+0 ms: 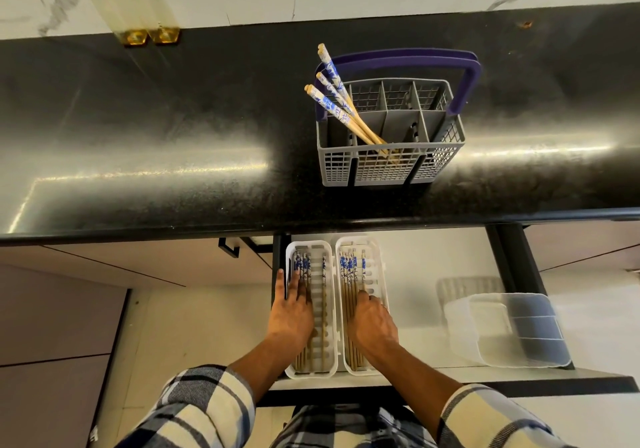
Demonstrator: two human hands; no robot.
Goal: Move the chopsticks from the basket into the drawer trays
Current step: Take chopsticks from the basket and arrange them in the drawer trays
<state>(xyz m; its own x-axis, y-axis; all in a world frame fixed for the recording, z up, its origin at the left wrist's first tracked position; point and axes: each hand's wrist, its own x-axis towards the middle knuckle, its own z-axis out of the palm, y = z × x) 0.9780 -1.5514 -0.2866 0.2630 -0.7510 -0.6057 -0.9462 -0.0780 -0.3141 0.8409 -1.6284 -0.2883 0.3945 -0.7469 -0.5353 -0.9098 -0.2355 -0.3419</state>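
A grey mesh basket (pixel 389 167) with a purple handle stands on the black counter. Several blue-and-white patterned chopsticks (pixel 334 96) lean out of its front left compartment. Below, in the open drawer, two white slotted trays lie side by side. The left tray (pixel 330 309) holds several chopsticks, and my left hand (pixel 292 309) lies flat on them with fingers spread. The right tray (pixel 379 274) also holds several chopsticks (pixel 351 267). My right hand (pixel 374 323) rests on those, fingers pointing into the tray. Whether either hand grips a chopstick is hidden.
A clear plastic container (pixel 505 330) lies tipped on the drawer's right side, with another white slotted tray (pixel 467 285) behind it. The drawer's dark frame (pixel 512 260) runs along the right. Closed cabinet fronts (pixel 69 309) fill the left. Gold-coloured fittings (pixel 149 35) sit at the counter's back.
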